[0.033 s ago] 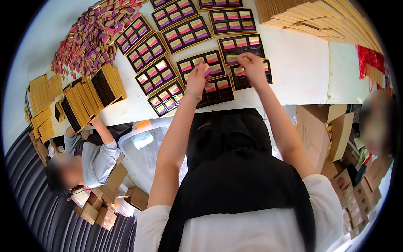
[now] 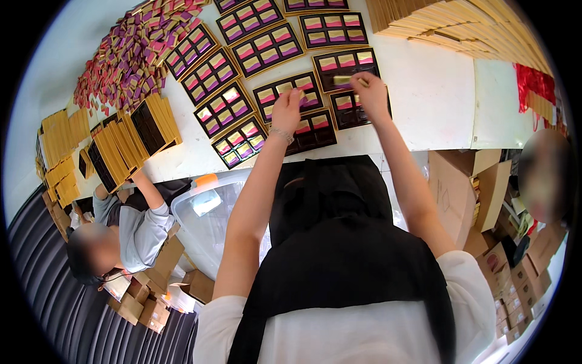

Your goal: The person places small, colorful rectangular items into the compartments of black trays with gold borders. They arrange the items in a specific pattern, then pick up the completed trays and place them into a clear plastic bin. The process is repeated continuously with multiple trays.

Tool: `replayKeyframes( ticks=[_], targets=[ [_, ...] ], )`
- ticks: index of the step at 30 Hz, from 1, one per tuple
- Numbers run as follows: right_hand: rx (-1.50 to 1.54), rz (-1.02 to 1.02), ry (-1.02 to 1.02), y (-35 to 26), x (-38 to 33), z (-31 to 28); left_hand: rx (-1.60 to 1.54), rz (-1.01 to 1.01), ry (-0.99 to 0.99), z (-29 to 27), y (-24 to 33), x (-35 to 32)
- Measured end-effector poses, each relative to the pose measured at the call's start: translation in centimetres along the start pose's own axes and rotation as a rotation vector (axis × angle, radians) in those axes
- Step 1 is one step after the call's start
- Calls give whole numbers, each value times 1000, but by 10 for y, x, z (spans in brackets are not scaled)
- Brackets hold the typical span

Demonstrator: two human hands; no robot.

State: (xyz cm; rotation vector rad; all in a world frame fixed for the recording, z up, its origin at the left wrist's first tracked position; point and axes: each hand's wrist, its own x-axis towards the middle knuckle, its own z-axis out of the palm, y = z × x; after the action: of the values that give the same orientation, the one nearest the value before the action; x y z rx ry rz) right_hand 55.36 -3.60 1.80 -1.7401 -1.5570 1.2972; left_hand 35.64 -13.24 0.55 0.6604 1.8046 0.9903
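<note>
most of the dark trays [image 2: 267, 48] on the white table [image 2: 436, 103] look filled with pink and purple bars, but the left hand [image 2: 286, 109] and right hand [image 2: 370, 94], each pinching a small gold bar [image 2: 342, 79], hover over near trays with empty slots

Both bare forearms rise from the lower edge and stretch forward, nearly parallel; the left hand [image 2: 286, 108] is bent down at the wrist, which wears a thin bracelet, fingers curled together in a pinch; the right hand [image 2: 368, 91] reaches slightly farther, knuckles up, thumb and fingertips likewise pinched closed.
</note>
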Motion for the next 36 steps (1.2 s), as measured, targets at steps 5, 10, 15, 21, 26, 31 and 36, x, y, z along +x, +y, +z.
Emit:
replayKeyframes(
  ticks=[5, 10, 15, 21, 26, 31, 36],
  targets=[
    [-319, 20, 92, 27, 35, -28, 301, 345, 29, 58, 48, 15],
    [-280, 37, 7, 17, 34, -22, 663, 597, 167, 80, 24, 32],
    [699, 493, -319, 11, 24, -63, 846, 879, 186, 80, 10, 19],
    [963, 405, -554, 39, 32, -80, 1000, 894, 26, 88, 6, 7],
    [423, 198, -273, 47, 36, -72, 1123, 793, -183, 101, 8, -1],
    [-189, -104, 2, 49, 44, -62, 1143, 809, -212, 100, 6, 1],
    [-536, -54, 114, 38, 40, -51, 1127, 828, -197, 102, 7, -1]
  ],
)
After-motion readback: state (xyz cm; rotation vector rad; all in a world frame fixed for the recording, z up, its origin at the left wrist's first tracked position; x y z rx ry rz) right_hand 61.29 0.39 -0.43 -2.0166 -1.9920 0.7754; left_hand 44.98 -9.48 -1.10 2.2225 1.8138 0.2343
